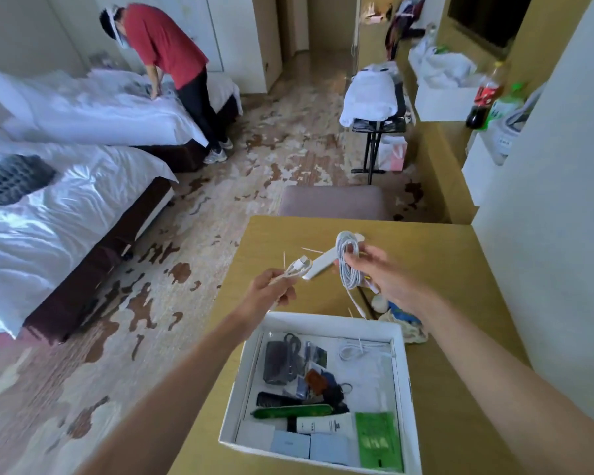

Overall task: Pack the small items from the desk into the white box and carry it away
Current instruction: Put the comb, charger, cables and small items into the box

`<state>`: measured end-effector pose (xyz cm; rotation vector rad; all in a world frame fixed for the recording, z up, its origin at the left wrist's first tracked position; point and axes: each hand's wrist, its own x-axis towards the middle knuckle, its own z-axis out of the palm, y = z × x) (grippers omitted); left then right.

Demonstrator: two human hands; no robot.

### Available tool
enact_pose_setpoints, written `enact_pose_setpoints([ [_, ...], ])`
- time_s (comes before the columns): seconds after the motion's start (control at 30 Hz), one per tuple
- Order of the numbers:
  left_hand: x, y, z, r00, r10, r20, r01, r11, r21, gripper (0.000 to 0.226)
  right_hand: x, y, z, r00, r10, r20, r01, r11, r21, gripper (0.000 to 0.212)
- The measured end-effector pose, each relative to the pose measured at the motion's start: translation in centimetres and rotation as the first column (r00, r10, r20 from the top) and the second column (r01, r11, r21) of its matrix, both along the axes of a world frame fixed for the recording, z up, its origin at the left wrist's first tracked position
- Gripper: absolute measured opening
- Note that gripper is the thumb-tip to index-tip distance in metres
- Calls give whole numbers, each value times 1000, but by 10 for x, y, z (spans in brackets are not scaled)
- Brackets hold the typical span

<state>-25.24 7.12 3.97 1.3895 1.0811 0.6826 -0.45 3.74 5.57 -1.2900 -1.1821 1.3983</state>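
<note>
while curled fingers of the right hand [383,274] are pinching a coiled white rubbery cable [347,265], its loops hanging upright, the left hand [271,294] is gripping that cable's loose plug end [299,267]. both are hovering above the smooth tan wooden desk [460,269], just beyond the far rim of the open white cardboard box [323,319], which is lying below them and toward the person. the right hand, carrying the bulk, seems nearer the box's less crowded right half. a slim white bar [319,266] and a blue-and-cream cloth item [403,317] are waiting on the desk.

Bare hands [271,293] [384,275], bare forearms [199,365].
</note>
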Motion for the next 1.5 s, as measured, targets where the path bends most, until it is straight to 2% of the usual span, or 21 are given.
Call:
enact_pose_setpoints([
  [0.1,8,-14,0,998,12,-62,-11,1000,17,18,-3,-21,3,988,40,150,-40,999,-5,25],
  [0.2,16,-21,-11,980,-70,-187,88,993,85,19,-1,-43,3,931,103,350,-118,993,21,21],
  [0.27,16,-23,-24,954,-131,-270,162,982,94,21,1,-56,1,837,137,529,-171,985,16,25],
  [0.33,12,-25,-38,937,-160,-310,195,977,85,21,2,-68,-8,701,129,702,-193,981,12,27],
  [0.37,10,-26,-45,936,-164,-313,197,977,77,20,1,-73,-13,648,122,752,-196,980,11,26],
  [0.47,4,-30,-56,960,-145,-237,159,986,40,18,-7,-89,-33,584,173,793,-214,975,-55,27],
  [0.5,3,-31,-58,968,-140,-209,149,989,26,19,-11,-92,-40,538,201,819,-228,970,-89,30],
  [0.57,-1,-34,-61,963,-143,-227,155,987,39,19,-20,-94,-54,381,215,899,-253,960,-122,33],
  [0.7,-9,-37,-64,928,-163,-334,210,972,109,19,-41,-90,-86,-21,154,988,-307,939,-153,42],
  [0.73,-11,-37,-64,922,-170,-347,224,967,121,19,-45,-89,-94,-96,161,982,-296,938,-182,47],
  [0.8,-14,-38,-63,913,-187,-364,252,958,140,19,-50,-87,-104,-172,178,969,-260,941,-219,56],
  [0.9,-15,-41,-62,894,-201,-400,286,944,163,18,-50,-89,-111,-159,161,974,-248,949,-197,59],
  [1.0,-15,-43,-64,867,-231,-440,331,929,165,18,-46,-93,-110,-66,103,992,-245,962,-116,57],
  [1.07,-14,-45,-68,851,-253,-461,356,922,152,18,-42,-96,-106,-35,65,997,-243,967,-71,52],
  [1.23,-11,-48,-77,829,-266,-493,373,918,133,16,-42,-99,-102,-69,106,992,-270,955,-121,39],
  [1.3,-8,-50,-79,820,-259,-511,380,914,146,18,-43,-97,-101,-71,126,989,-270,953,-141,40],
  [1.5,0,-56,-82,774,-282,-566,451,874,181,22,-38,-94,-102,-153,121,981,-355,919,-169,48],
])
